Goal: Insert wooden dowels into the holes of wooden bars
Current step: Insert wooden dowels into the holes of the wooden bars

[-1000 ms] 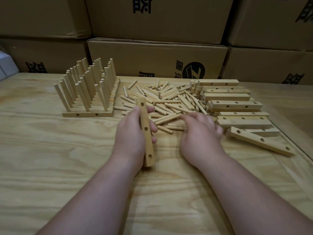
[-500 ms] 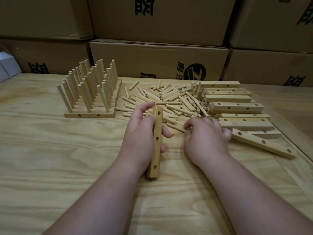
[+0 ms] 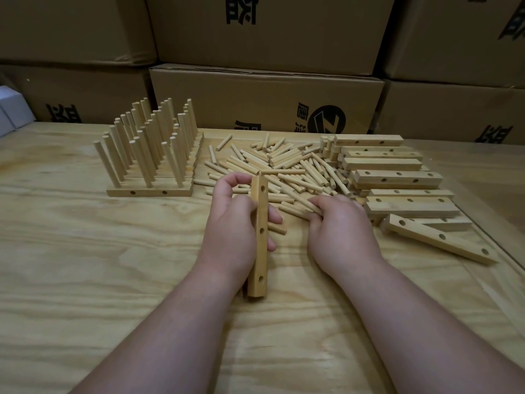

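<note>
My left hand (image 3: 233, 223) grips a wooden bar (image 3: 260, 251) that points away from me, near end on the table, its three holes facing right. My right hand (image 3: 338, 226) is at the near edge of the loose dowel pile (image 3: 284, 169), fingers curled around a dowel (image 3: 298, 199) that sticks out to the upper left. The two hands are a hand's width apart.
Finished bars with upright dowels (image 3: 153, 146) stand at the back left. A stack of empty bars (image 3: 397, 177) lies at the right, one bar (image 3: 437, 240) lying askew near the table's right edge. Cardboard boxes (image 3: 267, 100) line the back. A white box (image 3: 11, 112) sits at far left.
My left hand has turned the bar so its holes face right and brought it closer to me. My right hand has closed on a dowel at the pile's edge.
</note>
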`<state>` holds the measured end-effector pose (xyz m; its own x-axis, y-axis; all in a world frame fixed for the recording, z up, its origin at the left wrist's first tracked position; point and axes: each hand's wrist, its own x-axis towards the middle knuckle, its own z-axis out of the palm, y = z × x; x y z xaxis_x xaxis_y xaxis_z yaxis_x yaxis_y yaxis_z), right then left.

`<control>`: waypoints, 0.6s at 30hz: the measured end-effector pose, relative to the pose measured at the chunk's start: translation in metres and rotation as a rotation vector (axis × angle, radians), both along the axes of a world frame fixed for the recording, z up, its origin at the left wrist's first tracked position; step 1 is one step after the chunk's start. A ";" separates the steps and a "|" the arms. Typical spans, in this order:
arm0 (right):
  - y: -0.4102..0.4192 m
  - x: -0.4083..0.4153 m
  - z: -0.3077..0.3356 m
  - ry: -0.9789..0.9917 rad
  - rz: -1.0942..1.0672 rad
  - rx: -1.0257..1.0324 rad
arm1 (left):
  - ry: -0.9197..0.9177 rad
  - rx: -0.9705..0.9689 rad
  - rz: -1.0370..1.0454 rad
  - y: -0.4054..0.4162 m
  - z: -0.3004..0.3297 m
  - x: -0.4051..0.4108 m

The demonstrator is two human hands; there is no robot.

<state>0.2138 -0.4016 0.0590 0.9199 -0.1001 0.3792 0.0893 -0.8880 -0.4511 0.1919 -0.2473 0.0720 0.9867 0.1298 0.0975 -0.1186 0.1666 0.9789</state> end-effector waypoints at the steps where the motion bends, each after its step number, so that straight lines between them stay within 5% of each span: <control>1: 0.000 0.000 0.000 -0.015 0.008 0.012 | 0.005 0.002 0.004 0.000 0.000 0.001; 13: 0.008 -0.009 0.007 -0.140 0.218 0.461 | 0.006 -0.023 0.085 -0.001 -0.001 0.003; 18: 0.007 -0.010 0.008 -0.145 0.294 0.477 | -0.008 -0.029 0.060 0.003 0.003 0.001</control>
<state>0.2043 -0.3951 0.0672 0.8771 -0.0385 0.4788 0.3922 -0.5179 -0.7602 0.1933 -0.2444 0.0746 0.9762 0.1918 0.1009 -0.1372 0.1869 0.9727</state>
